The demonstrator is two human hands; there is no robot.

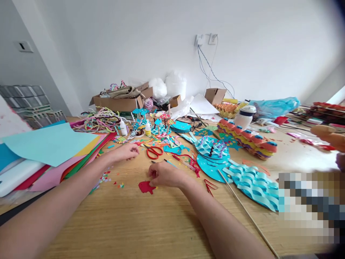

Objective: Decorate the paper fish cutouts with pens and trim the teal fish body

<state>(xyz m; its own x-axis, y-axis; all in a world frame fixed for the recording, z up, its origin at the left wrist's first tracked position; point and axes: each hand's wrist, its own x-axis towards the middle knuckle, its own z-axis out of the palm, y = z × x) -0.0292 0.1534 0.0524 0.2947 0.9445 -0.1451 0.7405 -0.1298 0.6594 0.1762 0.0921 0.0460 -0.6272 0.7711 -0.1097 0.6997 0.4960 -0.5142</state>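
1. Basically: wooden surface point(140, 223) against a white wall point(134, 43); two wall sockets point(206, 39) up high with cables hanging down from them.
2. Left edge: one fanned stack of coloured paper sheets point(54, 154), light blue sheet on top.
3. Back: three cardboard boxes in view – one big point(118, 102), two small point(215, 95) – plus clear plastic bags point(175, 84) behind them.
4. Two small glue bottles point(123, 127) upright near the back, well apart from the hands.
5. One pair of red scissors point(154, 151) lying flat, between the two hands and just beyond them.
6. Right side: several round blue paper discs with wavy strips point(212, 147), overlapping; exact count unclear. One thin wooden stick point(248, 214) lies diagonally toward the near edge.
7. Right hand point(165, 175): grip pressed together, fingertips pinching the edge of one red paper cutout point(145, 187) that lies flat on the surface just left of the hand.
8. Left hand point(124, 152): fingers curled loosely, fingertips down on the surface among paper scraps point(113, 181); can't tell if it pinches anything.
9. Far right: another person's hand point(330, 136), partly out of frame.
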